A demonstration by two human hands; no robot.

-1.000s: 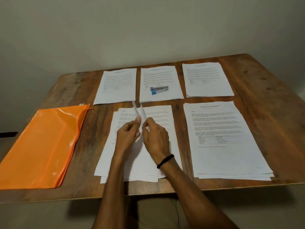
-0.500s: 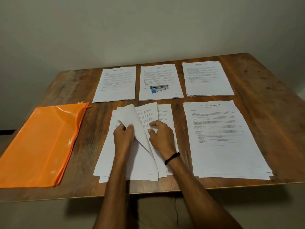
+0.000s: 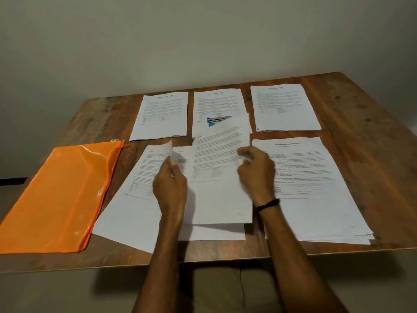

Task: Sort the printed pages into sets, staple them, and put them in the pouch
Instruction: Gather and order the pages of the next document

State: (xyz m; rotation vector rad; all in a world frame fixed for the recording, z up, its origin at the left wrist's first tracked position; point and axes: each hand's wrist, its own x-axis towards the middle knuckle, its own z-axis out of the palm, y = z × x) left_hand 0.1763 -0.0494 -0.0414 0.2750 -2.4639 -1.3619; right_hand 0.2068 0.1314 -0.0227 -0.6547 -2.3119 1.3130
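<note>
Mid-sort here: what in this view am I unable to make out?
Head view:
Stapler: near end covered by the lifted sheet that the right hand holds.
Loose pile: page order hidden under that sheet and the left hand, which pinches a curled sheet.
Far right stack: print too small to read.
Pouch: corner cut off by the left edge; zip state too small.

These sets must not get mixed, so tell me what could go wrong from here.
1. The lifted sheet in the right hand hangs over the stapler; swinging it across could nudge it or shift the middle back stack.
2. The fanned pile pinched by the left hand lies askew, a corner near the table edge; pages may slip off or mix.
</note>
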